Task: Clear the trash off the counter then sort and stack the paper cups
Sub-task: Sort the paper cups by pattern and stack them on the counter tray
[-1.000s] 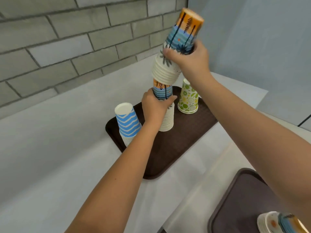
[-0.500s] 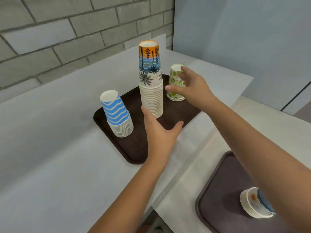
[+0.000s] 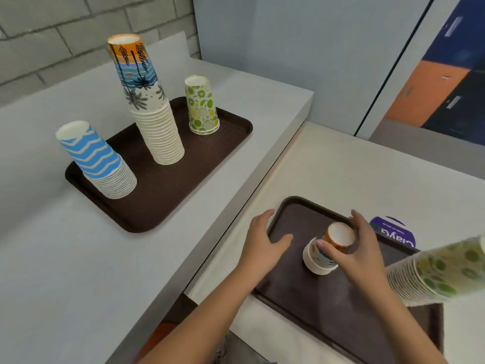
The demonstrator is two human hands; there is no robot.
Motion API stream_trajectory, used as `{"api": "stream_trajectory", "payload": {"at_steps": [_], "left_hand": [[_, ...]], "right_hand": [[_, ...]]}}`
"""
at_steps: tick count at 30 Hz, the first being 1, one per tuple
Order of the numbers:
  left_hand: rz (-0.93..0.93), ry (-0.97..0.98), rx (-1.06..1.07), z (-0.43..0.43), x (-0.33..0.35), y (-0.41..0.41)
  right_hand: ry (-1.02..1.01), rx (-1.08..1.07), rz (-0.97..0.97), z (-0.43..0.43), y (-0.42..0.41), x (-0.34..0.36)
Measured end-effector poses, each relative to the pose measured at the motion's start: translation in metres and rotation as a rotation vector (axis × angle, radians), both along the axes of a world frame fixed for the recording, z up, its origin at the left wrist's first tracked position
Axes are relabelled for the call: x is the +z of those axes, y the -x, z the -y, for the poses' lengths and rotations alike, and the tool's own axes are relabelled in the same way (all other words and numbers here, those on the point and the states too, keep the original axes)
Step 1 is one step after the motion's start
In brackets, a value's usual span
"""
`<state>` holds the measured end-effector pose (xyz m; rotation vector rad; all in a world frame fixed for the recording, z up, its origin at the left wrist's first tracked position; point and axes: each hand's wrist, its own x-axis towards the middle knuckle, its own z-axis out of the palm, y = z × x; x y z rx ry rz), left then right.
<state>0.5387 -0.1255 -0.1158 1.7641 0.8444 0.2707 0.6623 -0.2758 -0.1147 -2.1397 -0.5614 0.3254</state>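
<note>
Here, short inverted palm-print cup stack, orange-topped, in right hand.

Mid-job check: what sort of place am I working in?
Likely a café or canteen service counter: two brown serving trays, sorted stacks of printed paper cups, including the short stack the right hand grips, and white counters along a block wall.

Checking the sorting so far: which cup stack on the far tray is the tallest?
The middle stack, topped with the orange-and-blue palm print; it rises well above the blue wave-striped stack and the lime-print stack flanking it.
</note>
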Motion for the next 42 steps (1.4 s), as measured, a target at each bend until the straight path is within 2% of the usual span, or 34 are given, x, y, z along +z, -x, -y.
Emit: {"api": "stream_trajectory", "payload": {"at_steps": [5, 10, 17, 22, 29, 35, 39, 42], "left_hand": [[-0.061, 0.004, 0.025, 0.013, -0.017, 0.001], [-0.105, -0.006, 0.054, 0.020, -0.029, 0.002], [-0.140, -0.069, 0.017, 0.026, -0.045, 0.001], [-0.170, -0.105, -0.082, 0.028, -0.052, -0.004], [-0.105, -0.099, -0.259, 0.047, -0.053, -0.043], [-0.080, -0.131, -0.178, 0.061, -0.070, -0.071], [-0.083, -0.160, -0.181, 0.057, -0.074, -0.070], [-0.071, -0.127, -0.101, 0.048, -0.067, -0.063]], "right_hand": [[-0.025, -0.012, -0.054, 0.006, -0.004, -0.044], [-0.010, -0.008, -0.042, 0.006, -0.006, -0.049], [-0.070, -0.031, -0.035, 0.004, -0.006, -0.028], [-0.158, -0.088, -0.021, 0.005, -0.007, -0.002], [-0.413, -0.193, -0.037, 0.009, -0.013, 0.043], [-0.630, -0.287, -0.216, 0.006, -0.023, 0.058], [-0.713, -0.320, -0.342, 0.001, -0.028, 0.058], [-0.763, -0.344, -0.482, -0.006, -0.030, 0.055]]}}
